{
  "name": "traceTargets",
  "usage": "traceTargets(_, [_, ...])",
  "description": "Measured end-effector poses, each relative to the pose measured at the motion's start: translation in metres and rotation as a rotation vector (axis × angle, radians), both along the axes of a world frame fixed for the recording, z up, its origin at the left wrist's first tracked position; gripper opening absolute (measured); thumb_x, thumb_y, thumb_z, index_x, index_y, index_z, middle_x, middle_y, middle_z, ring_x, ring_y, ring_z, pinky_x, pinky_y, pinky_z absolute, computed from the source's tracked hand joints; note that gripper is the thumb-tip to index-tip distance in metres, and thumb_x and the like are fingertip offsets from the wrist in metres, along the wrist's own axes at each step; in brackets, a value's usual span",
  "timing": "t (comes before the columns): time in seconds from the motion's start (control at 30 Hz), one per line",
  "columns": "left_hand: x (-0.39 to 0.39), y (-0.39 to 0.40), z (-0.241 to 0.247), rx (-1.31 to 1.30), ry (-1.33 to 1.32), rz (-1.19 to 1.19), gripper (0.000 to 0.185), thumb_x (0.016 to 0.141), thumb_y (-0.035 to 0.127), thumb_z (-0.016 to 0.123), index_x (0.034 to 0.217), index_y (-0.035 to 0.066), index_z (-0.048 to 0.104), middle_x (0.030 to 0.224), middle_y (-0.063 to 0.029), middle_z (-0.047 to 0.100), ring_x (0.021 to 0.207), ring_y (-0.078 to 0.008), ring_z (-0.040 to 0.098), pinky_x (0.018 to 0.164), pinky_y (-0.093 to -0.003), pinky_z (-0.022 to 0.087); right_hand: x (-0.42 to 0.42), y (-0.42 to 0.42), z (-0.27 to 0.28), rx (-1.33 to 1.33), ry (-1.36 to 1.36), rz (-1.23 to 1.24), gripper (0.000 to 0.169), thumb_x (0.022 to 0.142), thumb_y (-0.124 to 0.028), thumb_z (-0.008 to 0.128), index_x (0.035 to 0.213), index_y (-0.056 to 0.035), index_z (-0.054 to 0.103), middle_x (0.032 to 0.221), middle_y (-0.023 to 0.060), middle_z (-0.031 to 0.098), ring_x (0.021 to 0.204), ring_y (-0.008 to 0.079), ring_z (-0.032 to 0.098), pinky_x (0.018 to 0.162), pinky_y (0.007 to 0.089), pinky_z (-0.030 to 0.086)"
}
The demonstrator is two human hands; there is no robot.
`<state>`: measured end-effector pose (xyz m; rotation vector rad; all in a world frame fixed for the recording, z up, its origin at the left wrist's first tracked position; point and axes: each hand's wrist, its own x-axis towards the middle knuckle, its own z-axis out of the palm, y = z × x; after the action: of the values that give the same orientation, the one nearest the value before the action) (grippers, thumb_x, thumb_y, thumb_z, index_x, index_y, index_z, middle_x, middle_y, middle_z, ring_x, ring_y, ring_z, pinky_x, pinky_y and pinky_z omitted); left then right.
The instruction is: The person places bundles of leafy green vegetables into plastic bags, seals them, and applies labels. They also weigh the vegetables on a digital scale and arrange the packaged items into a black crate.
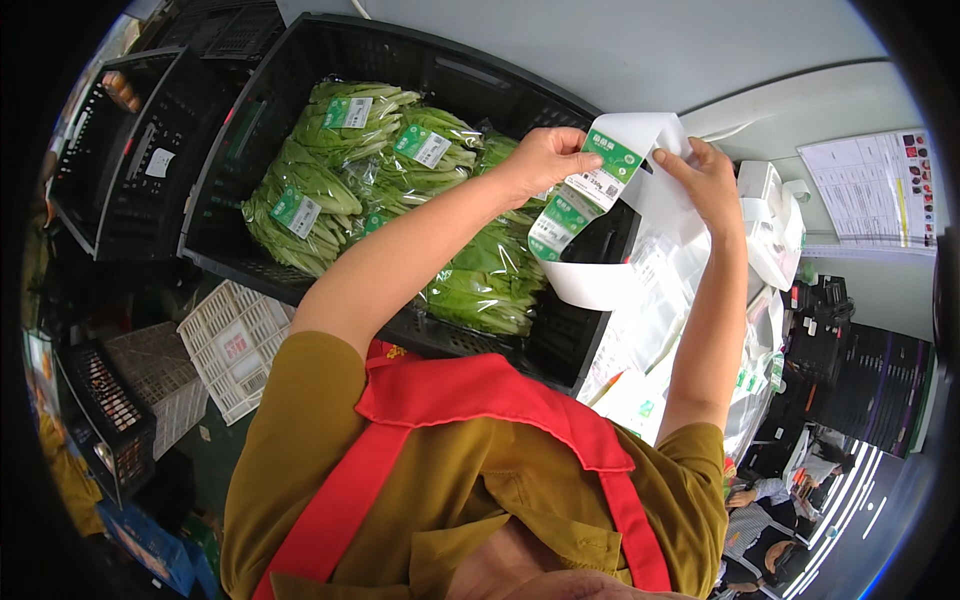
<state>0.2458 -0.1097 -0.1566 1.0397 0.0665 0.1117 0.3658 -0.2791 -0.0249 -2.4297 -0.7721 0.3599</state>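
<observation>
My left hand [553,161] pinches a strip of green and white printed labels [609,169] between thumb and fingers. Below it the strip hangs in a curl, with more labels on it and a blank white underside. My right hand [701,178] grips the white backing paper [667,135] at the other side of the strip. Both hands are above the right end of a large black plastic crate [450,56]. Inside the crate lie several clear bags of leafy green vegetables [480,289], some with a green and white label on top. My left forearm hides part of them.
Plastic packaging [652,300] and a white box [765,217] lie on the right. A printed sheet [870,191] hangs on the wall. Another black crate [169,150] is at left, above a white slatted crate [236,349]. Other people are at the lower right.
</observation>
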Motion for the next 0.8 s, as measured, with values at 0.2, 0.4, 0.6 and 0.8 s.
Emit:
traceTargets(0.2, [-0.022, -0.007, 0.033, 0.062, -0.02, 0.056, 0.018, 0.088, 0.017, 0.066, 0.098, 0.002, 0.064, 0.09, -0.0039, 0.067, 0.083, -0.0087, 0.061, 0.075, -0.025, 0.049, -0.028, 0.001, 0.021, 0.633, -0.165, 0.345, 0.061, 0.069, -0.03, 0.075, 0.124, -0.0095, 0.059, 0.136, 0.0135, 0.048, 0.126, 0.028, 0.046, 0.104, 0.0437, 0.035])
traceTargets(0.4, [-0.041, -0.018, 0.061, 0.114, -0.05, 0.155, 0.017, 0.086, 0.013, 0.067, 0.096, -0.001, 0.065, 0.086, -0.0046, 0.067, 0.076, -0.0088, 0.061, 0.068, -0.0246, 0.049, -0.069, 0.011, 0.027, 0.533, -0.439, 0.372, 0.052, 0.065, -0.021, 0.08, 0.113, -0.0101, 0.065, 0.132, 0.0136, 0.05, 0.128, 0.0303, 0.043, 0.104, 0.0434, 0.036])
traceTargets(0.6, [-0.048, -0.024, 0.067, 0.095, -0.181, 0.259, 0.021, 0.083, 0.012, 0.071, 0.097, 0.001, 0.062, 0.091, -0.0029, 0.064, 0.084, -0.0084, 0.058, 0.075, -0.0244, 0.048, -0.068, 0.005, 0.005, 0.525, -0.106, 0.376, 0.02, 0.076, -0.007, 0.072, 0.095, -0.0024, 0.068, 0.096, 0.0056, 0.066, 0.096, 0.0187, 0.059, 0.085, 0.0303, 0.045])
traceTargets(0.8, [-0.057, -0.015, 0.092, 0.418, -0.269, 0.347, 0.033, 0.075, 0.014, 0.078, 0.101, 0.001, 0.062, 0.094, -0.0048, 0.063, 0.085, -0.0101, 0.059, 0.072, -0.0246, 0.049, -0.071, -0.001, 0.006, 0.534, -0.049, 0.429, 0.01, 0.084, -0.007, 0.066, 0.091, -0.0006, 0.066, 0.076, 0.0002, 0.06, 0.071, 0.0069, 0.052, 0.064, 0.022, 0.042])
